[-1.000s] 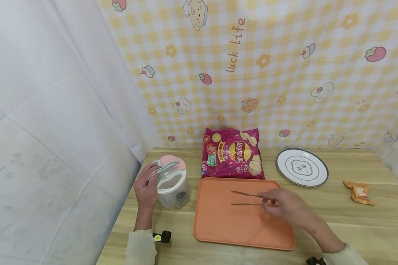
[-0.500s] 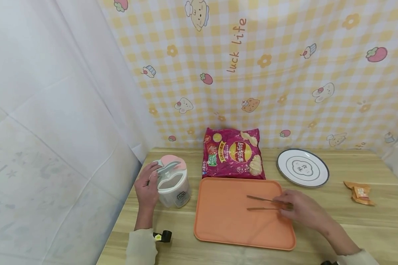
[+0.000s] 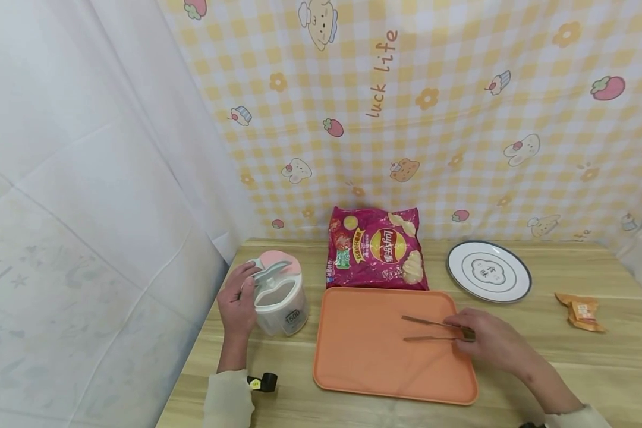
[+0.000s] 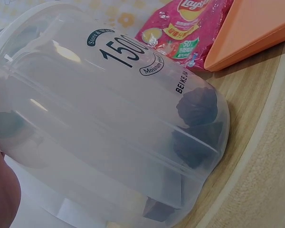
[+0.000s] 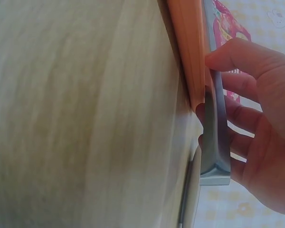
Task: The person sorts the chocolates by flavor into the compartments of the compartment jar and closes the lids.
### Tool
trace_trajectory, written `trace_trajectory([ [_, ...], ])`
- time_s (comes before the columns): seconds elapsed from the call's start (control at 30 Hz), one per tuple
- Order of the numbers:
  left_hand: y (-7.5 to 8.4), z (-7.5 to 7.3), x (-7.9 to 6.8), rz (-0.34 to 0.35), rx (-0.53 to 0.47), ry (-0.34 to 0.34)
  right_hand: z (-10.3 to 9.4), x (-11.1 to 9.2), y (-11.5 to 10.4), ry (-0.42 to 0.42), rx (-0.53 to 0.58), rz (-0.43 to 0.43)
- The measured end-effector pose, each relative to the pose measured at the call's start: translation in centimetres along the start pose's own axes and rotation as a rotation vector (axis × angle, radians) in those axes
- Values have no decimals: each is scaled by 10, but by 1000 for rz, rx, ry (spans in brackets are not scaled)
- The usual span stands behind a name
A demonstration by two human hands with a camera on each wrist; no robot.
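Note:
At the left of the head view my left hand [image 3: 236, 304] pinches the raised lid flap [image 3: 270, 271] of a clear storage canister with a pink and pale green top. Several dark pieces [image 4: 198, 107] lie at the bottom of the canister [image 4: 104, 104], seen through its wall marked 1500. My right hand [image 3: 489, 342] holds a pair of metal tongs [image 3: 424, 321] over the right part of the orange tray [image 3: 374, 362]. The tongs' two arms stand apart, tips toward the left, with nothing between them. In the right wrist view, thumb and fingers grip the tongs' sides [image 5: 215, 137].
Behind the tray a magenta chip bag [image 3: 374, 249] lies flat. A white plate [image 3: 489, 291] with a dark rim sits at the back right, and a small orange packet [image 3: 582, 311] is farther right. A checked curtain [image 3: 433, 131] hangs along the table's back edge.
My right hand has moved to the right with the tongs, from the tray's middle toward its right edge, then nearly stopped. My left hand and the canister stay put.

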State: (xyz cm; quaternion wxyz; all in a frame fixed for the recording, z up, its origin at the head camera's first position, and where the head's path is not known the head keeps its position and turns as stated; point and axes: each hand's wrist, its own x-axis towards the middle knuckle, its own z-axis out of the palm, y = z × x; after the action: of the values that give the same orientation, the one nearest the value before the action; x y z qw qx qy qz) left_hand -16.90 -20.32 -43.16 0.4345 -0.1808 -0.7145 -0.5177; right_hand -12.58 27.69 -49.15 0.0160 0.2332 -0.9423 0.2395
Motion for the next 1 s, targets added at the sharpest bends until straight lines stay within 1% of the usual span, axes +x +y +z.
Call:
trace_trajectory([
  [0.1,-1,1,0,5,1,0,-1,-1,-1,-1,-15,14],
  [0.23,-1,1,-1,8,3,-3,-1,0,-6,64,-44,-28],
  [0.3,-1,1,-1,8,6,-2,-3,5,-12,93,-52,-49],
  [0.37,-1,0,-1,5,5,0,-5,13,-22,122,-30,-68],
  [0.53,-1,-2,-2,-11,-1,-1,-6,39,-51,184,74,-107],
  [0.7,0,-4,-2,-12,8,-2,1,74,-85,158,208,-126],
  [0.87,-2,-2,-2,5,-24,3,9,110,-119,150,367,-211],
  [1.0,-2,0,-1,15,-43,-1,14,138,-147,139,474,-248],
])
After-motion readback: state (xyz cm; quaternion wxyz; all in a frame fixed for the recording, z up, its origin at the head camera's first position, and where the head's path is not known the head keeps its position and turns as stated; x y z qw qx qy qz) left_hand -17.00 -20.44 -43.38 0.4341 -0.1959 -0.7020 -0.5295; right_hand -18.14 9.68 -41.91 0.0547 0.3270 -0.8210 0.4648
